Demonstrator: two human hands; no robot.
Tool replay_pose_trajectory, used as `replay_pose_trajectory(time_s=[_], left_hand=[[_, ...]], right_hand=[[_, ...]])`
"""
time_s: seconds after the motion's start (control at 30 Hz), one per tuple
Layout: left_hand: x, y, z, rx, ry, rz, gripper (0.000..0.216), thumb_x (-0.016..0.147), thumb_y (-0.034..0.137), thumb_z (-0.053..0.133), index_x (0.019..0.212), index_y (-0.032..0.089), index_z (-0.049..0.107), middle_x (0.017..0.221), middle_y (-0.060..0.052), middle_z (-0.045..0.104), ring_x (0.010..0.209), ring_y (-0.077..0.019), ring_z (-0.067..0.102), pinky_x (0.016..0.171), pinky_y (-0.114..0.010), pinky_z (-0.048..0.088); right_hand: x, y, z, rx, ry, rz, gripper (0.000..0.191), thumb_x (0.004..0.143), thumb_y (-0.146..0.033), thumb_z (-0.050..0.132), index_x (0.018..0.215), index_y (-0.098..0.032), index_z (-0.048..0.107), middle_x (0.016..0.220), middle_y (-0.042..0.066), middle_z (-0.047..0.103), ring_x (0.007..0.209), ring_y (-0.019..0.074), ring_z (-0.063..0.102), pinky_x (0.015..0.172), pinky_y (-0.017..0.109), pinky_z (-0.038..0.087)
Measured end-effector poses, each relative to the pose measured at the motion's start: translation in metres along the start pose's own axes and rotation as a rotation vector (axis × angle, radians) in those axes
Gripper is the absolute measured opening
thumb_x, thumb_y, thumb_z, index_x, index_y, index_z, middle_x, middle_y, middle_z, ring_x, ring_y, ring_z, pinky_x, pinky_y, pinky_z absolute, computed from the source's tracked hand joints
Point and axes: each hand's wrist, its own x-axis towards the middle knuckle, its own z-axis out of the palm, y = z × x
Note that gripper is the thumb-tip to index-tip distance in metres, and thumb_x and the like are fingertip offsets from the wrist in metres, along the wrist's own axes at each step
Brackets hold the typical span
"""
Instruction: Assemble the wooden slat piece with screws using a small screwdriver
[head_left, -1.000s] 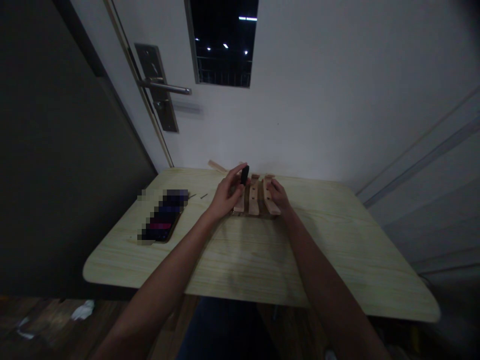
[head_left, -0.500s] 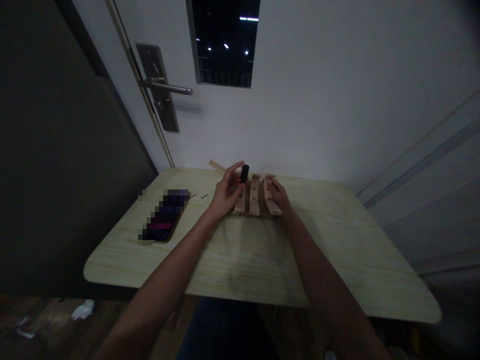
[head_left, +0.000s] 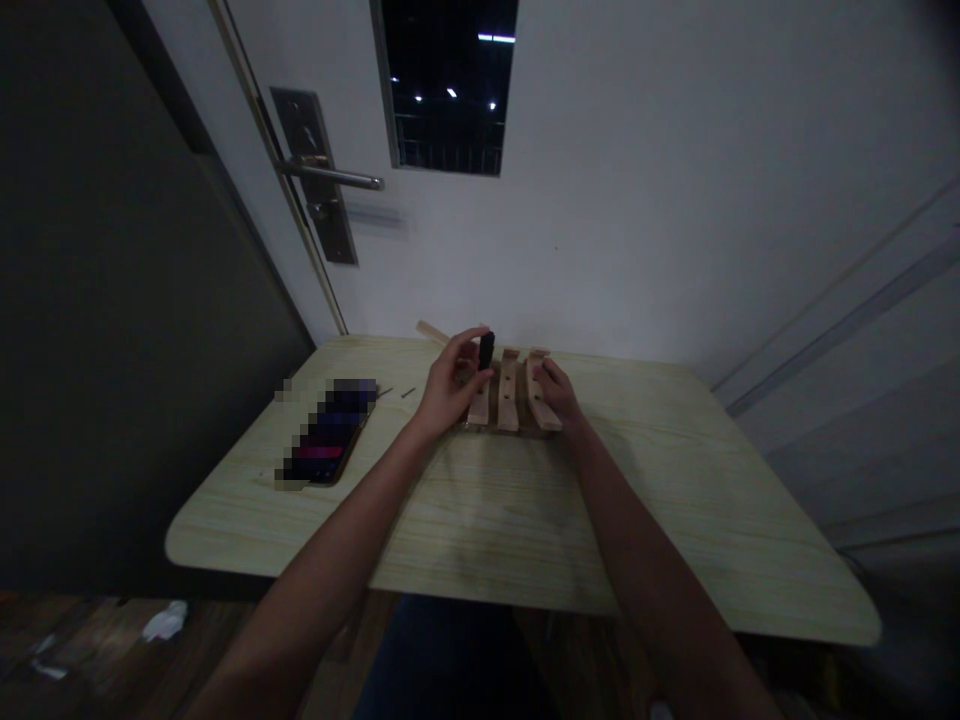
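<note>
A small wooden assembly (head_left: 508, 395) lies on the table, made of three curved slats with holes, set side by side across darker cross-pieces. My left hand (head_left: 448, 382) is at its left end, thumb and fingers curled around a short upright black handle (head_left: 486, 350) that looks like a screwdriver's. Its lower part is hidden behind the thumb, above the left slat (head_left: 479, 408). My right hand (head_left: 560, 390) grips the right end, with the thumb on the right slat (head_left: 541, 402) and the other fingers mostly out of sight.
A phone (head_left: 330, 435), partly blurred, lies on the table (head_left: 480, 540) at the left. Two small thin metal pieces, like screws (head_left: 408, 392), lie near it. A loose wooden strip (head_left: 432, 331) sits behind my left hand. A door with a handle (head_left: 334, 178) stands behind the table.
My left thumb has shifted slightly up toward the black handle, and the hand has moved a touch to the left. My right hand and the wooden assembly look still.
</note>
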Motion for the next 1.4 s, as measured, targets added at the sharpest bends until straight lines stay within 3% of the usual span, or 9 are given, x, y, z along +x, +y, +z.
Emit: replay_pose_trajectory(time_s=[0.23, 0.33, 0.47, 0.7, 1.1, 1.27, 1.4], left_hand=[[-0.0035, 0.0047, -0.0006, -0.119, -0.078, -0.035, 0.055, 0.091, 0.036, 0.058, 0.143, 0.03, 0.039, 0.117, -0.008, 0.065, 0.099, -0.0183, 0.063, 0.091, -0.037, 0.051], [-0.0038, 0.0056, -0.0004, -0.12, -0.107, -0.023, 0.049, 0.094, 0.037, 0.054, 0.141, 0.03, 0.041, 0.119, -0.009, 0.064, 0.102, -0.0191, 0.063, 0.092, -0.039, 0.05], [-0.0026, 0.0033, 0.0008, -0.013, -0.023, 0.024, 0.049, 0.088, 0.037, 0.064, 0.134, 0.031, 0.048, 0.125, -0.007, 0.059, 0.105, -0.0195, 0.059, 0.088, -0.036, 0.05], [0.0001, 0.0026, 0.0011, 0.093, 0.07, 0.058, 0.052, 0.078, 0.039, 0.076, 0.125, 0.029, 0.053, 0.112, -0.004, 0.058, 0.091, -0.0163, 0.056, 0.078, -0.032, 0.049], [-0.0033, 0.0094, -0.0014, -0.05, -0.063, 0.021, 0.046, 0.091, 0.036, 0.058, 0.136, 0.029, 0.045, 0.112, -0.007, 0.064, 0.098, -0.019, 0.063, 0.09, -0.038, 0.05], [-0.0006, 0.0076, -0.0007, 0.086, -0.02, 0.072, 0.051, 0.084, 0.038, 0.069, 0.132, 0.032, 0.051, 0.121, -0.007, 0.058, 0.104, -0.0208, 0.057, 0.084, -0.036, 0.052], [-0.0003, 0.0057, 0.0007, 0.097, -0.025, 0.07, 0.051, 0.086, 0.037, 0.067, 0.133, 0.032, 0.049, 0.123, -0.008, 0.058, 0.1, -0.02, 0.058, 0.081, -0.035, 0.052]], right_hand=[[0.0009, 0.003, 0.0006, -0.008, 0.003, -0.005, 0.038, 0.08, -0.061, 0.052, 0.075, -0.024, 0.054, 0.078, 0.003, 0.059, 0.075, 0.0202, 0.051, 0.074, 0.036, 0.044], [0.0009, 0.0028, 0.0009, -0.004, -0.002, -0.011, 0.039, 0.079, -0.062, 0.051, 0.076, -0.023, 0.054, 0.08, 0.004, 0.058, 0.077, 0.0204, 0.052, 0.077, 0.038, 0.045], [0.0001, 0.0016, 0.0004, -0.006, -0.011, -0.008, 0.039, 0.079, -0.062, 0.051, 0.076, -0.023, 0.054, 0.079, 0.004, 0.058, 0.079, 0.021, 0.053, 0.078, 0.038, 0.046], [-0.0001, 0.0007, 0.001, 0.007, -0.05, 0.005, 0.041, 0.079, -0.064, 0.052, 0.082, -0.024, 0.058, 0.083, 0.004, 0.062, 0.081, 0.0214, 0.055, 0.078, 0.038, 0.047], [0.0015, 0.0032, 0.0022, 0.018, -0.042, 0.014, 0.043, 0.076, -0.066, 0.054, 0.08, -0.023, 0.058, 0.083, 0.004, 0.063, 0.081, 0.0215, 0.055, 0.078, 0.038, 0.047], [0.0006, 0.0029, 0.002, 0.017, -0.039, 0.009, 0.041, 0.077, -0.065, 0.053, 0.079, -0.024, 0.057, 0.083, 0.004, 0.063, 0.08, 0.0206, 0.055, 0.079, 0.038, 0.047], [-0.0005, 0.0016, 0.0024, 0.015, -0.034, 0.003, 0.042, 0.079, -0.065, 0.052, 0.078, -0.023, 0.057, 0.082, 0.004, 0.062, 0.079, 0.0206, 0.055, 0.077, 0.037, 0.047]])
